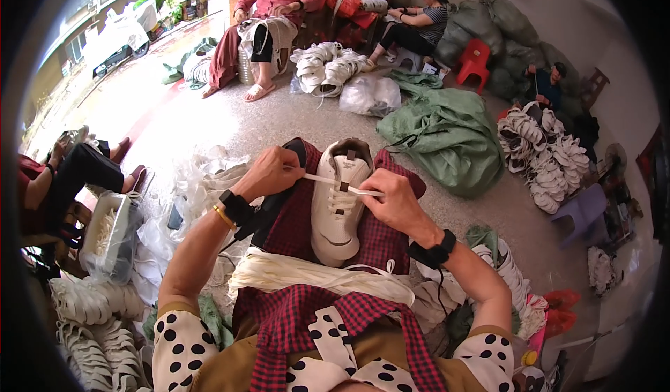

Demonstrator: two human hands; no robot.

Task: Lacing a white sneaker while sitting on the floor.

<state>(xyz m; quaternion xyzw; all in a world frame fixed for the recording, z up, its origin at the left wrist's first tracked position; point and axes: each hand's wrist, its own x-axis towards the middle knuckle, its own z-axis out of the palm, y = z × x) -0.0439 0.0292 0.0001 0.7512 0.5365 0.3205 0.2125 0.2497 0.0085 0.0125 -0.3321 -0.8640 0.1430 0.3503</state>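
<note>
A cream-white sneaker [335,235] rests on the red-and-black checked cloth over my lap, its toe pointing toward me. A flat white shoelace [320,178] runs through its lower eyelets, and both ends come out at the sides. Pinched in my left hand [271,172], one end is drawn out to the left of the tongue. My right hand [392,198] grips the other end close to the right side of the shoe. Across my lap, just below the toe, lies a thick bundle of white laces [314,275].
Green sacks [447,137] lie ahead to the right. Piles of white shoe parts [541,155] stand farther right, others [98,329] at lower left. A plastic-lined bin [112,242] is at my left. Other people sit around, near a red stool [475,64] and a purple chair [583,214].
</note>
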